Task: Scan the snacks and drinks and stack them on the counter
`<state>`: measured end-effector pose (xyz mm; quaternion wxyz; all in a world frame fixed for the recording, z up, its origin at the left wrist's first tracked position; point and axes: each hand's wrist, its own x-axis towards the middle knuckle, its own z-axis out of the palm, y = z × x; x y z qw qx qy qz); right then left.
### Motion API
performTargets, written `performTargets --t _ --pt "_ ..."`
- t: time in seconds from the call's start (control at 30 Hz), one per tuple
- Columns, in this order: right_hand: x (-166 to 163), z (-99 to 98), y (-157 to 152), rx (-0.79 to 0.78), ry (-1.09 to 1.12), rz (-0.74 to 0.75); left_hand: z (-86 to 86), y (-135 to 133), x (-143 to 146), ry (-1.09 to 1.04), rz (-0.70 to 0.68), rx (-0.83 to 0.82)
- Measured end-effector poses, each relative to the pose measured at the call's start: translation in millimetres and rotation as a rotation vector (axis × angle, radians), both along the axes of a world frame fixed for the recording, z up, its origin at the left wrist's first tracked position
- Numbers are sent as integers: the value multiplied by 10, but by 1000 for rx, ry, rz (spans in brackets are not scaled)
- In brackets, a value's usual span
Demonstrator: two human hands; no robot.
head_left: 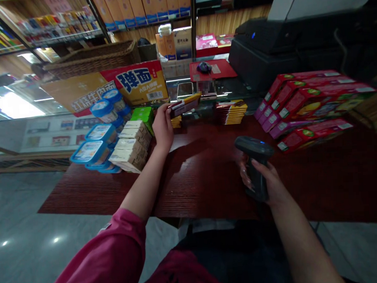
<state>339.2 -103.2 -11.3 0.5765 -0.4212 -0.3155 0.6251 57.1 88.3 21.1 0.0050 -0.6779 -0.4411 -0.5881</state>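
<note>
My left hand (pixel 163 128) is closed on a flat dark-red and yellow packet (pixel 184 105), held tilted above the far part of the counter. Below it, partly hidden by the hand, is a small stack of yellow packets (pixel 176 122). A second stack of red and yellow packets (pixel 231 112) sits to the right. In my right hand (pixel 264 178) is a black barcode scanner (pixel 254 149), gripped by its handle over the counter, with a small blue light on top. The scanner's head points left, apart from the packets.
On the dark-red wooden counter (pixel 202 182), blue-lidded tubs (pixel 92 151), cream boxes (pixel 131 145) and a green box (pixel 143 116) stand left. Red boxes (pixel 310 100) are piled right. A cardboard carton (pixel 143 83), mouse (pixel 203 67) and black machine (pixel 265 52) stand behind.
</note>
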Motion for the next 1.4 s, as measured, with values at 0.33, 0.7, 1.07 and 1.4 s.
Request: performTargets --t 0.33,0.7,1.07,1.4 --pt "-36 53 4 -4 -60 -48 -204 214 -420 124 43 -44" --pt "48 -19 6 -5 -8 4 -215 128 -319 432 76 -83" --pt "-10 26 1 17 -25 -36 -248 125 -324 406 174 -156" --pt "-16 29 30 47 37 -70 -320 -27 468 502 -136 -20"
